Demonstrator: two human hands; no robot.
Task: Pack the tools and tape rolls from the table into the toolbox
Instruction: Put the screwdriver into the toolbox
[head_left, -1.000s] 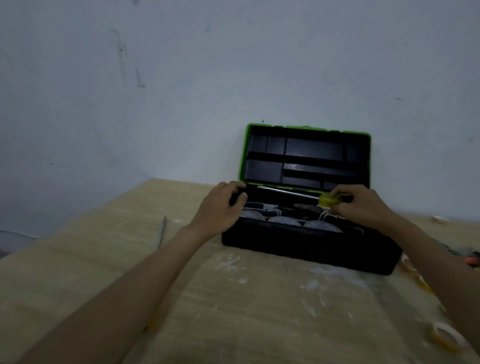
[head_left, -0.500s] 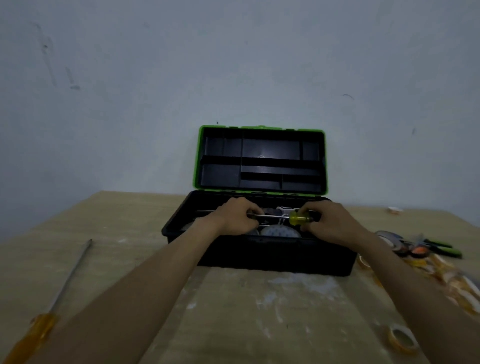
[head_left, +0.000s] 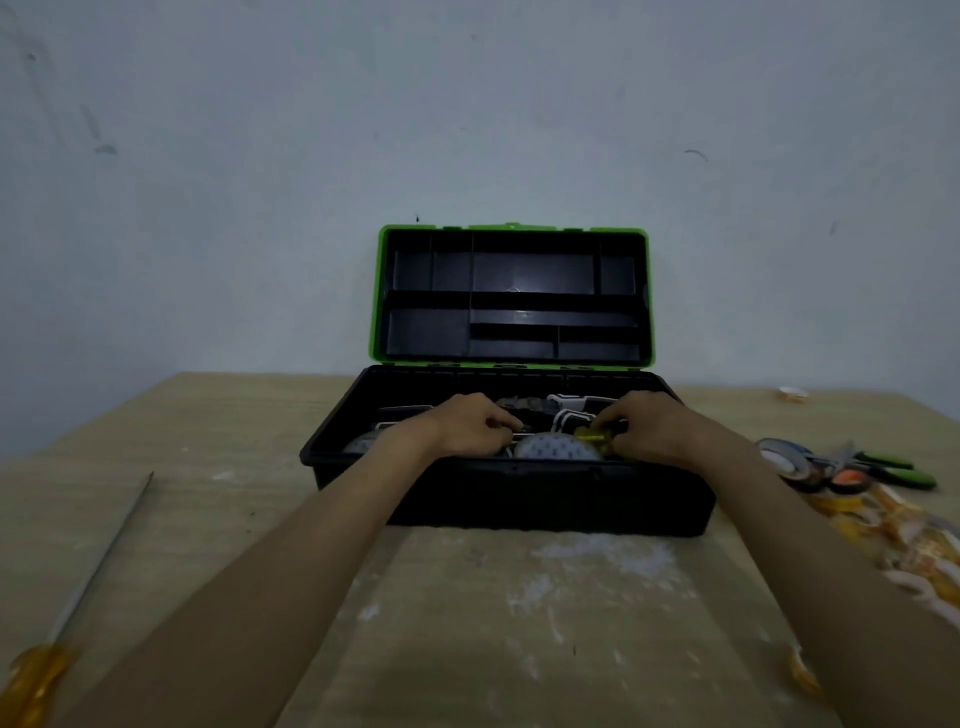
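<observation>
The right hand's (head_left: 655, 430) fingers are curled round the yellow handle of a screwdriver (head_left: 590, 435). The left hand (head_left: 467, 427) pinches its thin shaft. Both hands are low inside the open toolbox (head_left: 519, 501), holding the screwdriver level just over a patterned tape roll (head_left: 551, 448) and some other dark tools I can't make out. The green-rimmed lid (head_left: 511, 296) stands upright against the wall. On the table (head_left: 467, 623), a long screwdriver (head_left: 101, 566) lies well to the left. To the right of the box are more tape rolls (head_left: 784, 460) and green-handled pliers (head_left: 894, 468).
</observation>
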